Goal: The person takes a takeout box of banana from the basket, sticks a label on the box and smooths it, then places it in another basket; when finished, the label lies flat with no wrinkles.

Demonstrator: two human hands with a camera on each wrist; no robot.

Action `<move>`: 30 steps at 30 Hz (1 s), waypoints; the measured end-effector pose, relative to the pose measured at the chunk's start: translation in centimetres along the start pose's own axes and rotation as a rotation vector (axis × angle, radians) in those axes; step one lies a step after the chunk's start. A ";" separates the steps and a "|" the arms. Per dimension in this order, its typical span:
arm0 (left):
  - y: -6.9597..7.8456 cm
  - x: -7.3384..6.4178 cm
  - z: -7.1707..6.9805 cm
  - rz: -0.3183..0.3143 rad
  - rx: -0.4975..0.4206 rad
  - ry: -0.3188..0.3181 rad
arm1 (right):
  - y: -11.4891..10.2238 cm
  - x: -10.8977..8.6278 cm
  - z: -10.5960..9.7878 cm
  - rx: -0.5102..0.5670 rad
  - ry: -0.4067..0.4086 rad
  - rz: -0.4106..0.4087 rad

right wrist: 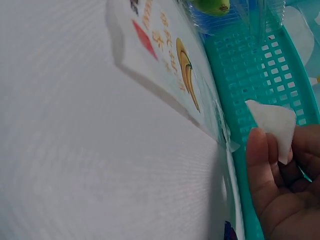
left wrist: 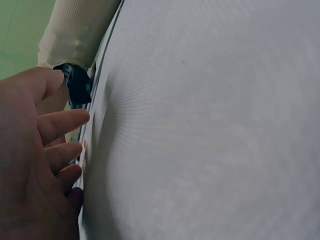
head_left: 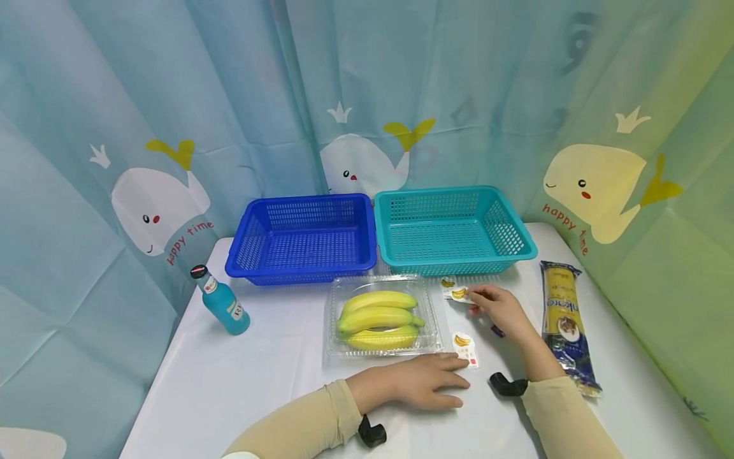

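My right hand (head_left: 504,312) pinches a white paper label (head_left: 457,293) with banana pictures, just right of the clear plastic box (head_left: 334,322). In the right wrist view, the back of a small white paper piece (right wrist: 275,122) shows between thumb and fingers. Palm down on the table with fingers spread, my left hand (head_left: 427,382) holds nothing. Its fingertips are near a second banana label (head_left: 464,349), which lies flat on the cloth. Several yellow bananas (head_left: 378,317) sit inside the box.
Behind the box stand a blue basket (head_left: 304,278) and a teal basket (head_left: 459,266). A blue bottle (head_left: 226,309) is at the left. A yellow and navy packet (head_left: 568,325) lies right of my right arm. Beneath that hand is a small dark purple object (head_left: 497,331).
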State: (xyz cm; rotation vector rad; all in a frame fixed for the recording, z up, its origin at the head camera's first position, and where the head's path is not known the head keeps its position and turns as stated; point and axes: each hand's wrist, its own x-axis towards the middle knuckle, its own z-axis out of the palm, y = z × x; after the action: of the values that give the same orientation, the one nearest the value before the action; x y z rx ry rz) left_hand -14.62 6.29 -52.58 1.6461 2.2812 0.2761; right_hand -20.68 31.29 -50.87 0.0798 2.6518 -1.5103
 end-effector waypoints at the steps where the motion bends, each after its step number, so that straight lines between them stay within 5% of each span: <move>1: 0.1 0.0 0.0 0.000 0.017 0.005 | 0.0 0.0 0.0 -0.013 0.004 -0.016; 8: 1.2 -0.5 -0.8 0.047 0.028 -0.007 | 0.4 0.1 0.1 -0.060 0.016 -0.098; 16: 2.3 -3.7 -4.5 0.151 -0.123 0.005 | 0.2 0.2 0.1 -0.142 0.008 -0.189; 19: 1.6 -5.6 -6.2 0.120 -0.188 0.104 | 0.1 0.0 0.0 -0.151 -0.012 -0.195; 24: -1.2 -8.7 -7.6 0.015 -0.269 0.363 | -0.1 -0.3 0.0 -0.106 -0.038 -0.135; 30: -5.4 -12.7 -8.6 -0.212 -0.456 0.584 | -0.5 -0.5 -0.2 -0.092 -0.038 -0.094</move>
State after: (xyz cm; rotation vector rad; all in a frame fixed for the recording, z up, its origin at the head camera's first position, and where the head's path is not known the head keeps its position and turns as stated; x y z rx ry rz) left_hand -18.85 -7.21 -44.59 1.1779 2.4922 1.2568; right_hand -20.28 31.17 -50.32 -0.0797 2.7254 -1.3976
